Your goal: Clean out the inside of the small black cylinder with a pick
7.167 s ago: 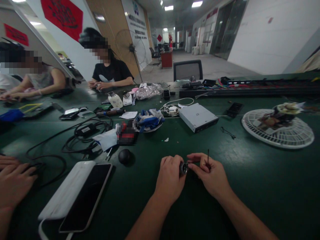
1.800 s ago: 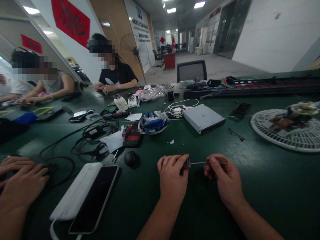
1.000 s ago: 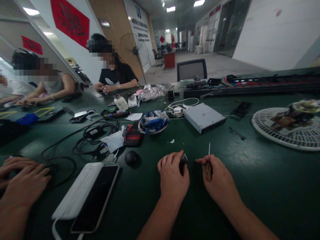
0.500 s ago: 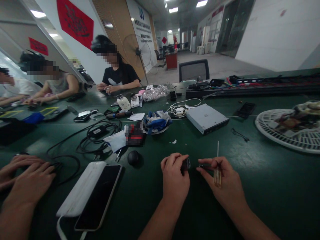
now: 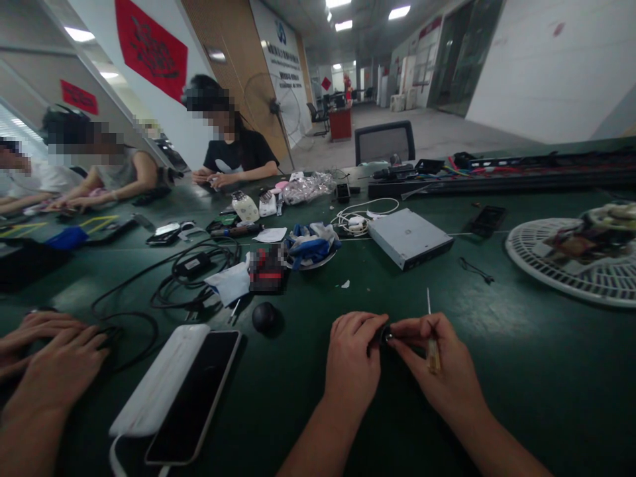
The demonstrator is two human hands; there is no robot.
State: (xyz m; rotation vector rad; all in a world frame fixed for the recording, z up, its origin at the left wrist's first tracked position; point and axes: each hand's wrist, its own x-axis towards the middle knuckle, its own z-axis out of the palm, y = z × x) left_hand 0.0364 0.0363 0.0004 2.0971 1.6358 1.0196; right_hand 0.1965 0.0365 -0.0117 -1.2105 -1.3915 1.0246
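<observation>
Your left hand (image 5: 354, 358) grips a small, dark, cylindrical part (image 5: 384, 336) above the green tabletop (image 5: 304, 308). Your right hand (image 5: 450, 354) clasps a slim, amber-handled metal screwdriver (image 5: 434, 358), shaft upward, and meets the part's end.

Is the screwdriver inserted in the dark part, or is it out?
Out: the screwdriver shows its bare shaft, clear of the dark part.

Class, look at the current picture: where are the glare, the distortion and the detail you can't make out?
Head view: pale glare on the green table, right of the right hand; head view: the large red poster slants, suggesting wide-angle distortion; head view: the small dark part by the left hand is too dim to identify.
</observation>
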